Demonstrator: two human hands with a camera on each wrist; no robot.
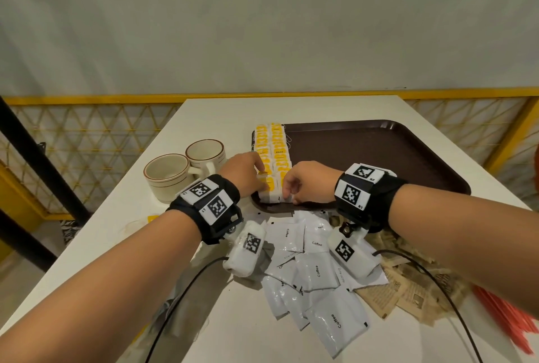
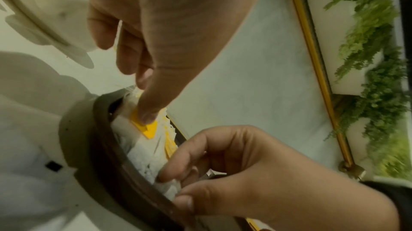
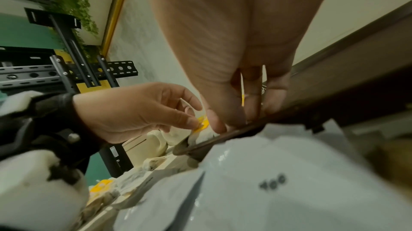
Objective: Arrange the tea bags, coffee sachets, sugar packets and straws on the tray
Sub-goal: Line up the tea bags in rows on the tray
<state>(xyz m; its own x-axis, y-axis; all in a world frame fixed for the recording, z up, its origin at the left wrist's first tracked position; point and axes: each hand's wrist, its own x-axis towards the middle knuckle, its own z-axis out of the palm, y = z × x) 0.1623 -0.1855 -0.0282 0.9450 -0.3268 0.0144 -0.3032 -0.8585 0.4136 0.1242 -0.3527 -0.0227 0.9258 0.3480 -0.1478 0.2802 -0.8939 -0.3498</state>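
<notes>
Left to right across the white table (image 1: 221, 112). Two cream cups (image 1: 167, 176) with brown rim lines stand side by side at the left, their handles turned toward the tray; the insides visible from the head view show nothing in them.

Next, the brown tray (image 1: 379, 152) holds tea bags (image 1: 272, 152) with yellow tags, laid in two close rows along its left edge, from the far rim to the near rim. The remaining floor of the tray is bare.

The left hand (image 1: 245, 173) reaches over the near end of the left row, its fingers curled and its thumb tip (image 2: 147, 116) pressing on a yellow tag; the fingertips pinch that tea bag. The right hand (image 1: 306, 183) sits just beside it at the near end of the right row, thumb and fingers (image 2: 171, 173) pinching the white end of a tea bag against the tray's near rim.

In front of the tray, off it, white coffee sachets (image 1: 318, 272) lie in a loose overlapping heap on the table. To their right lie brown printed sugar packets (image 1: 408, 292), partly under the right forearm. At the far right edge lie orange straws (image 1: 507, 319), also on the table.
</notes>
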